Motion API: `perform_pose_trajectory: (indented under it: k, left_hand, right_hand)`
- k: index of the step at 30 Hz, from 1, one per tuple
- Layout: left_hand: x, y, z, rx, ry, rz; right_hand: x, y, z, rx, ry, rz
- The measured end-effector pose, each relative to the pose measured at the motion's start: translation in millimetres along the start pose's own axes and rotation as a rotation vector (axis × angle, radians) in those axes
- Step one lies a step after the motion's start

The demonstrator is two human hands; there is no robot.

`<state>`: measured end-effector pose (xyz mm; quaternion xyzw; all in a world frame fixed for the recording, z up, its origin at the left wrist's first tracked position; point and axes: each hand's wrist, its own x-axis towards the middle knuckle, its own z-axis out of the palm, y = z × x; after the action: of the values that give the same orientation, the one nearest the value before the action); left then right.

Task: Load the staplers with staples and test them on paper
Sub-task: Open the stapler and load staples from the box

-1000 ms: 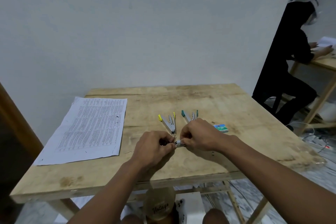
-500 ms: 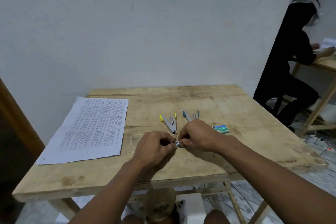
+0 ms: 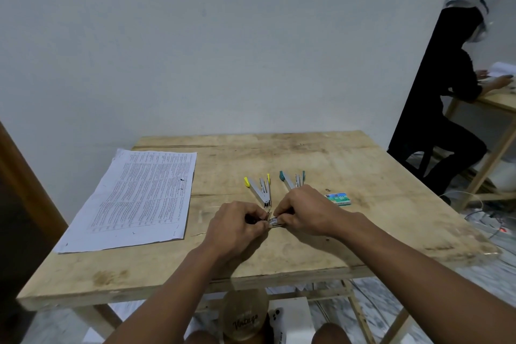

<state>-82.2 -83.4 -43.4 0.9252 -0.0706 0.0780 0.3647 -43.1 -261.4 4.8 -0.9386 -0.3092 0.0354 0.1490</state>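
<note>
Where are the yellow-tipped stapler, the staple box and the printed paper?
yellow-tipped stapler (image 3: 257, 193): head view, on its grey metal arm.
staple box (image 3: 338, 198): head view, on its green top face.
printed paper (image 3: 145, 198): head view, middle of the printed text.

I count: yellow stapler (image 3: 261, 190) 1 | teal stapler (image 3: 290, 181) 1 | staple box (image 3: 338, 198) 1 | printed paper (image 3: 139, 198) 1 | small metal piece (image 3: 275, 221) that I hold 1

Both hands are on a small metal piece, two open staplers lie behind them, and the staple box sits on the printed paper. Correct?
No. The left hand and right hand do grip the small metal piece, but the staple box lies on the table to their right, apart from the printed paper at the left; the head view shows it.
</note>
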Motion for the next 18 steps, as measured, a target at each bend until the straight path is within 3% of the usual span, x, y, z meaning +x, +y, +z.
perform_pose_trajectory:
  k: [9, 18]
  left_hand:
    - [1, -2, 0, -0.019, -0.012, -0.008]
    - [1, -3, 1, -0.002, -0.004, -0.018]
  right_hand:
    - [-7, -3, -2, 0.018, -0.018, -0.016]
    - [-18, 23, -23, -0.188, 0.0, 0.088]
